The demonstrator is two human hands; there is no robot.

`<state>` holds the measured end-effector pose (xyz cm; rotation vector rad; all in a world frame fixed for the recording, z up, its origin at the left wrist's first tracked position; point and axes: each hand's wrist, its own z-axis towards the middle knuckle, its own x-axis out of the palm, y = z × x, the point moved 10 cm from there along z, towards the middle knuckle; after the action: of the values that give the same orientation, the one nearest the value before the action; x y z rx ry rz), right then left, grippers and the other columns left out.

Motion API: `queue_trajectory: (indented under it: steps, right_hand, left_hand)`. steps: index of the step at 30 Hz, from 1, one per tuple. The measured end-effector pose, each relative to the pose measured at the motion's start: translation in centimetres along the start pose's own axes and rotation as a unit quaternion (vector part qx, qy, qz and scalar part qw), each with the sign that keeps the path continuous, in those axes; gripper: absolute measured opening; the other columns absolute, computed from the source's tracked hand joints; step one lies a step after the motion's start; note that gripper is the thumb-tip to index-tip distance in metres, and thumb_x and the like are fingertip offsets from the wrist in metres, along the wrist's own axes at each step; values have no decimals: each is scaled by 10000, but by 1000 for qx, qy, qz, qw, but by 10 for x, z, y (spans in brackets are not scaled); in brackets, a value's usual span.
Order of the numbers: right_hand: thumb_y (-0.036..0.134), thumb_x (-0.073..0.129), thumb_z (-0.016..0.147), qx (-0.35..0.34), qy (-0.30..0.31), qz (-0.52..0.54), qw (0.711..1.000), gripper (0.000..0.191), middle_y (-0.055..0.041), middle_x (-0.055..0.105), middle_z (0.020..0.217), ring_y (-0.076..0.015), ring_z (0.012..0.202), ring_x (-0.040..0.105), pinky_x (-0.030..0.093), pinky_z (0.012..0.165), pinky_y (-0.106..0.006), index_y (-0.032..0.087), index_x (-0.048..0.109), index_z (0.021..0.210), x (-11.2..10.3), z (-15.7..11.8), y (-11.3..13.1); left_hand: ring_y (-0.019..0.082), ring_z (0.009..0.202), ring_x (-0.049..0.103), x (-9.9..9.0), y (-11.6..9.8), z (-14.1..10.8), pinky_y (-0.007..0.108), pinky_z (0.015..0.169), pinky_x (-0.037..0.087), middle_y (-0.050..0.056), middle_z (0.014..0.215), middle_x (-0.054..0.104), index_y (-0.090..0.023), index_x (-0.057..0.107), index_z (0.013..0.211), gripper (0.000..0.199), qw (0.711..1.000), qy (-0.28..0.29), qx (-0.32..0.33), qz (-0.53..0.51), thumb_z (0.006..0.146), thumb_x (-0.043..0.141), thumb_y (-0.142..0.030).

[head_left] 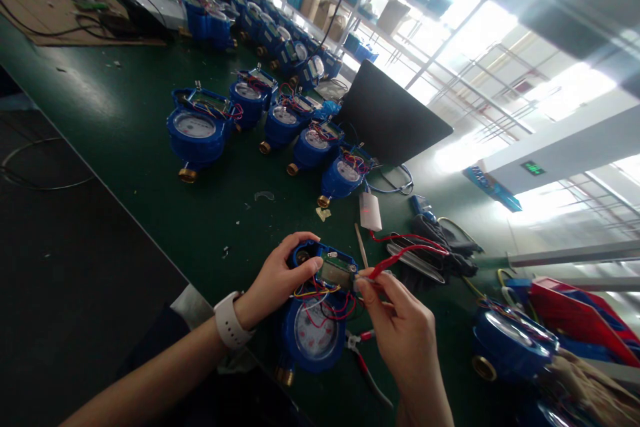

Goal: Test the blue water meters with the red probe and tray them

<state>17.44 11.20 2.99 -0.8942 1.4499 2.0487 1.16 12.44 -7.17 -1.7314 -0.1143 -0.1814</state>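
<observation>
In front of me on the green table lies a blue water meter (314, 337) with a round dial and a brass fitting. Its upper housing is uncovered, showing a circuit board (336, 272) and loose coloured wires. My left hand (287, 267) grips the housing's left side, thumb against the board's edge. At the board's right end, my right hand (395, 310) pinches the tip of a red cable (387, 265). That cable runs to a white box (370, 211) with a red light. Pliers (367, 367) with red handles lie just right of the meter, partly behind my right hand.
Several open blue meters (197, 133) stand in a row ahead, with more rows behind. A dark laptop screen (393, 113) stands beyond them. Right of my hands are a black pouch (425, 257), another meter (513, 340) and a red bin (575, 317). The table edge (135, 210) runs along my left.
</observation>
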Motion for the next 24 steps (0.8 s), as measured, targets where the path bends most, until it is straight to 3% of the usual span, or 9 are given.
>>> queue_trajectory:
  steps: [24]
  right_hand:
    - [273,605,911,7,-9,8,1000,118,-35,730,834,-147,676,697,605,545,-195,209,701,886,0,2,-1]
  left_hand:
    - [236,940,609,0,0,0,351,812,504,60,1039,636,-194,587,1115,366,1000,-3,-1,-7,792,629,-360]
